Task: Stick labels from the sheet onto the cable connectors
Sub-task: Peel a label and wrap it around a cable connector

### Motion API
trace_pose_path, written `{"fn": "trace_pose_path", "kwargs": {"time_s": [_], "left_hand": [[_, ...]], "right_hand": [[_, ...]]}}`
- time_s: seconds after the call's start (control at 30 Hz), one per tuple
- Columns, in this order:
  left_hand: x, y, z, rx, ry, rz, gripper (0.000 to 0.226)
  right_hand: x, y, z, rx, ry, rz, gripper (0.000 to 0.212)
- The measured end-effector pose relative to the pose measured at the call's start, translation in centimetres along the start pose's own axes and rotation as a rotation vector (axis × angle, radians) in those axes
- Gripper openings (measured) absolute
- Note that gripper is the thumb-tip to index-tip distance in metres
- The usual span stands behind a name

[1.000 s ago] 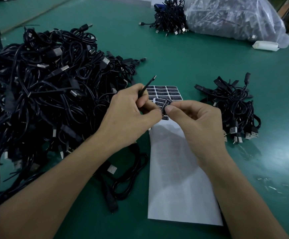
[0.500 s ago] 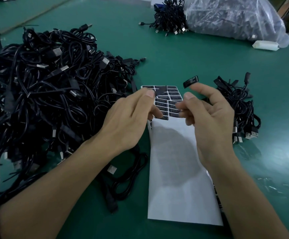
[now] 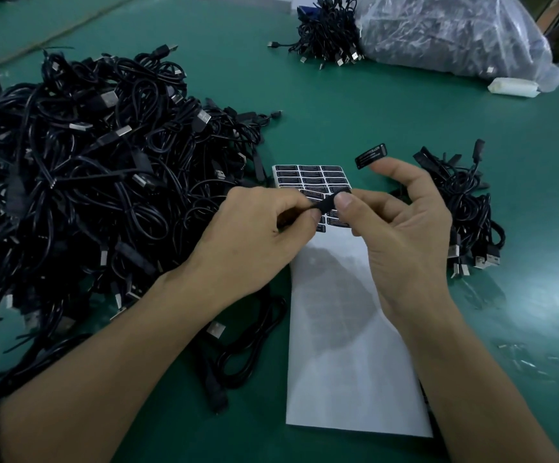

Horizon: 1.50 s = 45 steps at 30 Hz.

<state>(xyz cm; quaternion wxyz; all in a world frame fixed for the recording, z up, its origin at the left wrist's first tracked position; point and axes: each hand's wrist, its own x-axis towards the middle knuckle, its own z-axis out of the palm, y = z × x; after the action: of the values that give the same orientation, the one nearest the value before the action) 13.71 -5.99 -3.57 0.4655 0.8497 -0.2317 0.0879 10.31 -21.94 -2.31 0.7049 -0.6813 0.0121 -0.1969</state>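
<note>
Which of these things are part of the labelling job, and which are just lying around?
Job: label sheet; peeled label stuck on right hand; connector pinched between it and left hand; big cable pile.
Lying about: plastic bag; far cable bundle; white roll.

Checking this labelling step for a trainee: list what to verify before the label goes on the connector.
1. Label peeled from the label sheet, stuck to a fingertip of the right hand: ok.
2. Connector pinched between left hand and right hand: ok.
3. Label flat, uncreased: ok.
4. Connector's labelling face turned up: cannot tell.
</note>
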Motion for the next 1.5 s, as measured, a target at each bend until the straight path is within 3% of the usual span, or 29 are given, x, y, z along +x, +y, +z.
{"fn": "trace_pose_path", "kwargs": {"time_s": [0.23, 0.43, 0.6, 0.87, 1.5], "left_hand": [[0.05, -0.19, 0.03, -0.023, 0.018, -0.083, 0.024], [0.05, -0.02, 0.13, -0.057, 0.035, -0.127, 0.029], [-0.06, 0.06, 0.28, -0.122, 0.000, -0.138, 0.024], [-0.05, -0.13, 0.39, -0.221, -0.053, -0.102, 0.012], [-0.02, -0.51, 0.60, -0.274, -0.030, -0.090, 0.011]], "right_hand": [[0.23, -0.12, -0.07, -0.011, 0.103, 0.039, 0.011], [0.02, 0.05, 0.25, -0.019, -0.027, 0.164, 0.014], [0.00, 0.34, 0.38, -0.044, -0.037, 0.196, 0.017], [-0.02, 0.47, 0.44, -0.018, -0.025, 0.170, 0.017], [-0.06, 0.47, 0.54, -0.030, -0.046, 0.069, 0.018]]}}
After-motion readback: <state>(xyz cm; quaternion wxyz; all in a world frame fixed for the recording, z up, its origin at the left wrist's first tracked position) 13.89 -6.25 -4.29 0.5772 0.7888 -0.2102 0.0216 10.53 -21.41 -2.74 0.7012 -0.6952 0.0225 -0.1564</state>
